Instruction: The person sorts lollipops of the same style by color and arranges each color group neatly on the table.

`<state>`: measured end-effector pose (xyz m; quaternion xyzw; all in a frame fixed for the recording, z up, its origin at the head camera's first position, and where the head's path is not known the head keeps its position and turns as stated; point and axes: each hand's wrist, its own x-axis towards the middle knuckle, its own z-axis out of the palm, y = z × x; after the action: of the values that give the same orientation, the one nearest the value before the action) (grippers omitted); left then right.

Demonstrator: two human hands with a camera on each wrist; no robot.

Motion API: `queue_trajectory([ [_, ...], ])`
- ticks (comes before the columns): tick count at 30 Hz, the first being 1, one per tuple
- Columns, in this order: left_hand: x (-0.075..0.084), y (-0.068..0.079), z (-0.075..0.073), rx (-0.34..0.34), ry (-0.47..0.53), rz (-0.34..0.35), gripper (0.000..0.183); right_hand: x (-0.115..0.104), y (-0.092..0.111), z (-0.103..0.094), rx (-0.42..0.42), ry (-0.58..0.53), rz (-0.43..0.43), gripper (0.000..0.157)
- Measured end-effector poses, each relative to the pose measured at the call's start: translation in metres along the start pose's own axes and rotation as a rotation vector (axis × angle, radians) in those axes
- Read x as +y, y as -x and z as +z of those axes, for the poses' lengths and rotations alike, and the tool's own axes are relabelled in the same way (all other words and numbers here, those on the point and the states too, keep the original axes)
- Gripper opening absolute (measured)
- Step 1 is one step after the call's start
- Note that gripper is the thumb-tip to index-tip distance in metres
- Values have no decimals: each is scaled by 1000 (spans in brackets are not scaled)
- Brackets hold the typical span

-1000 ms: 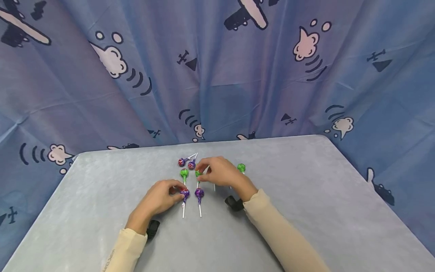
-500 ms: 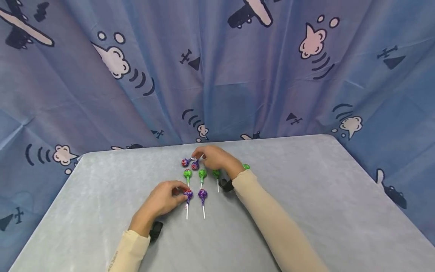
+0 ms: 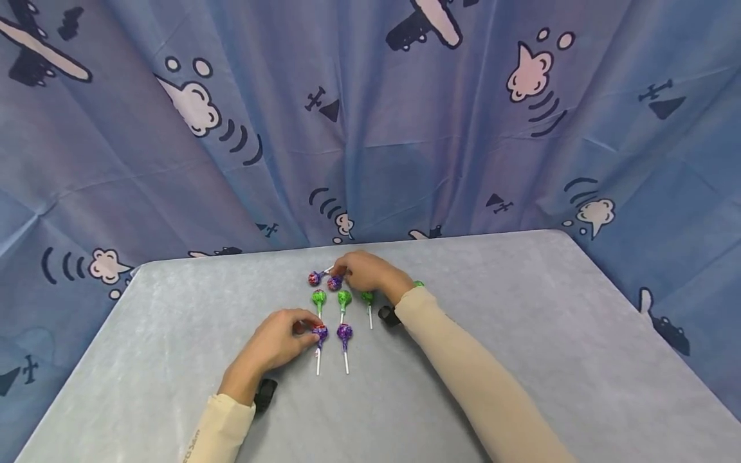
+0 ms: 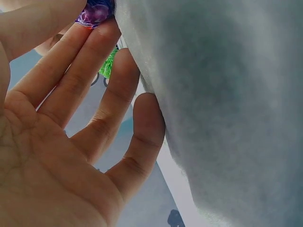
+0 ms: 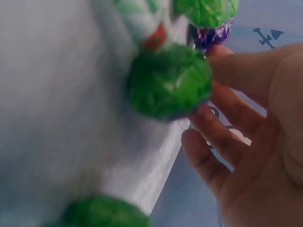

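Observation:
My left hand [image 3: 278,339] rests at the front of the group, thumb and fingertips pinching the head of a purple lollipop [image 3: 320,332]. The left wrist view shows that shiny purple wrapper [image 4: 97,13] between thumb and fingers, the other fingers spread against the tabletop. Farther back, my right hand [image 3: 366,271] has its fingers curled at the stick end of another purple lollipop [image 3: 334,283], hiding the stick. From the right wrist, its purple wrapper [image 5: 215,35] shows by the thumb, behind a green lollipop [image 5: 170,82].
One more purple lollipop [image 3: 314,278] lies at the back left, and another [image 3: 344,332] lies beside the left hand's one. Green lollipops [image 3: 319,297] form a row between, partly covered by the right forearm. A blue patterned curtain [image 3: 370,161] hangs behind the grey table [image 3: 173,334].
My right hand has left a green lollipop in the middle row and moved back to the rear purple lollipop, which has shifted slightly right. My left hand has stayed on its lollipop.

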<state>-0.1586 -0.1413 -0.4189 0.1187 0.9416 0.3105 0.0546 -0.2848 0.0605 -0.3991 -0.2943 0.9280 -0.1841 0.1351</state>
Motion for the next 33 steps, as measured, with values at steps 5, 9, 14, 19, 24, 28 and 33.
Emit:
queue_trajectory([
  [5, 0, -1, 0, 7, -4, 10, 18, 2, 7, -3, -18, 6, 53, 28],
  [9, 0, -1, 0, 7, -4, 23, 18, 4, 10, -5, -15, 14, 73, 24],
  [14, -1, -2, 0, 2, -4, 22, 18, 5, 7, -5, -4, 13, -12, 27],
  [19, -2, -2, 1, 4, -5, 24, 18, 6, 1, -5, -37, 4, -106, 33],
  [24, -2, -1, 2, 6, -3, 26, 18, 5, -3, -4, -102, 9, -89, 36],
  [28, -1, -1, 2, 6, -4, 17, 18, 5, -3, -3, -121, 10, -72, 35],
  [33, 0, -1, 1, 8, -5, 15, 18, 5, -3, -5, -113, 20, -91, 30],
])
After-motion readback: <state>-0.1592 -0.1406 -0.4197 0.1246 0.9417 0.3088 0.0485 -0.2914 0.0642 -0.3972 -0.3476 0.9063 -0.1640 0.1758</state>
